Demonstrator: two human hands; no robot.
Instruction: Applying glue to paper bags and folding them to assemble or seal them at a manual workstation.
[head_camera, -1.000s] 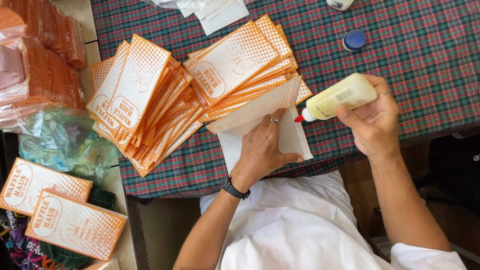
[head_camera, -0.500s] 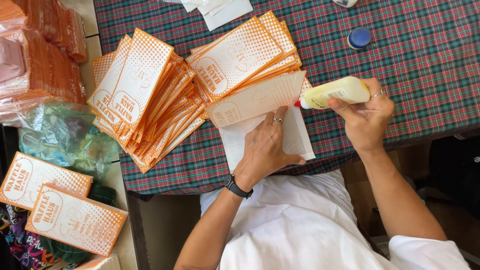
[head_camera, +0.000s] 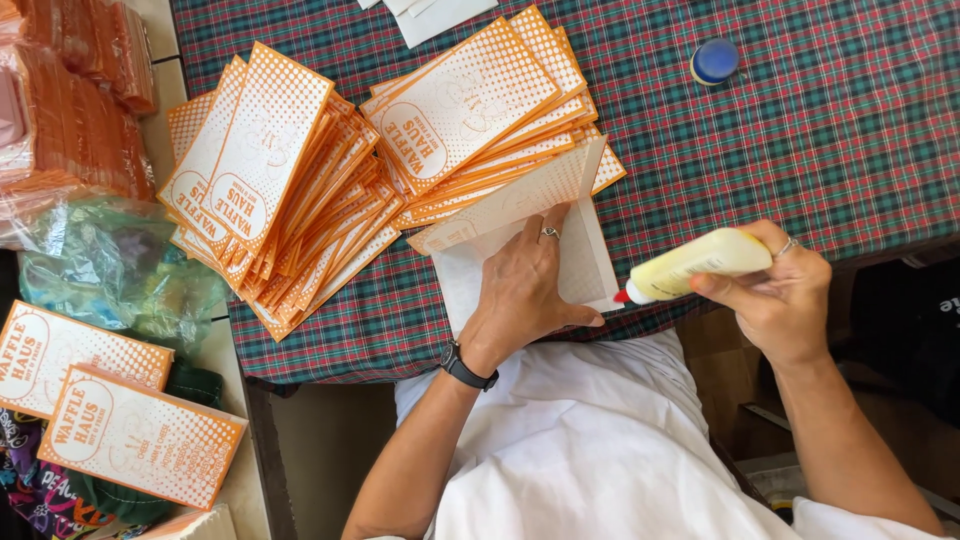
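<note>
Left hand (head_camera: 520, 295) flat, fingers together, pressing white unfolded paper bag (head_camera: 590, 260) at near edge of plaid tablecloth (head_camera: 800, 130). Bag flap (head_camera: 520, 200) orange-dotted, lifted. Right hand (head_camera: 780, 300) just right of bag, fingers wrapped around pale yellow glue bottle (head_camera: 700, 265), red nozzle touching bag edge.

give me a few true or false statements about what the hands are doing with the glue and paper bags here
1. The right hand holds a pale yellow glue bottle. True.
2. The left hand rests on the blue cap. False: it presses flat on a white paper bag; the cap lies apart on the plaid tablecloth.
3. The bottle's red tip points toward the bag. True.
4. The orange bag stacks lie right of the bottle. False: they lie left.
</note>
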